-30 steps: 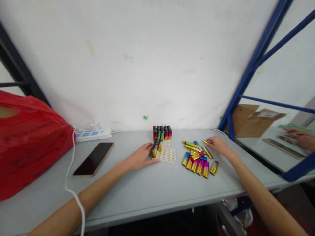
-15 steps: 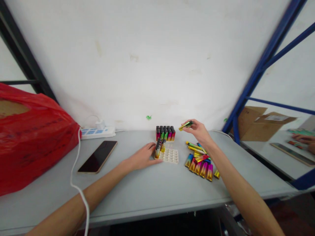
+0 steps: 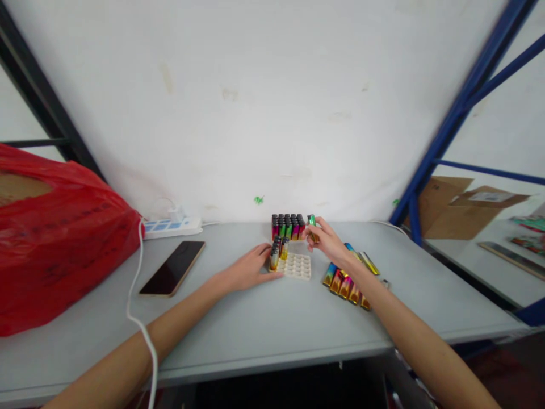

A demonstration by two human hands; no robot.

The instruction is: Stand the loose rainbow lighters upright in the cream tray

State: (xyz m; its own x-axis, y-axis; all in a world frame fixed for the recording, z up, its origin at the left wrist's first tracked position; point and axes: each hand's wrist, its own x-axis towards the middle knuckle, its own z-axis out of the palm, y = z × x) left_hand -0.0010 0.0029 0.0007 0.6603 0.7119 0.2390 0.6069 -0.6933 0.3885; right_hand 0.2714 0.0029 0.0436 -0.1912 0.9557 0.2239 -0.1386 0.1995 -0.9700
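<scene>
My right hand (image 3: 327, 241) pinches a rainbow-coloured lighter (image 3: 312, 225), held roughly upright just right of the cream slotted tray (image 3: 298, 266) and beside a full block of standing lighters (image 3: 288, 226). My left hand (image 3: 249, 268) rests flat-ish on the table against the tray's left edge, fingers touching the few lighters standing in the tray (image 3: 277, 251). A pile of loose lighters (image 3: 347, 278) lies on the table to the right, partly hidden under my right forearm.
A dark phone (image 3: 172, 268) lies left of my left hand. A white power strip (image 3: 172, 226) with a cable sits by the wall. A red plastic bag (image 3: 55, 233) fills the left. Blue shelving (image 3: 430, 170) and cardboard boxes (image 3: 460, 213) stand at right.
My right hand took a lighter from the loose pile, lifted it, then brought it down and left toward the tray. My left hand stayed at the tray.
</scene>
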